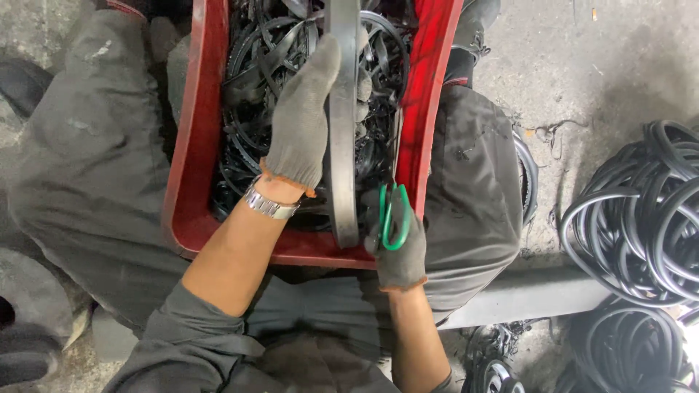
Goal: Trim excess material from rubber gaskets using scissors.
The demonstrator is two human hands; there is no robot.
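My gloved left hand (300, 120), at center frame, grips a wide black rubber ring (342, 124) standing on edge over the red plastic crate (191, 145) on my lap. Just right of it, low center, my gloved right hand (399, 244) is closed around green-handled scissors (395, 211). Black rubber rings (641, 211) pile on the floor (568, 58) at the right edge.

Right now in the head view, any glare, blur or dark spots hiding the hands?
Head view: both hands sharp, evenly lit. Left hand holds the rubber ring; right hand grips the scissors. Crate interior is dark, black scraps merge. Blown-out glare only at the lower right edge, on the ring pile.
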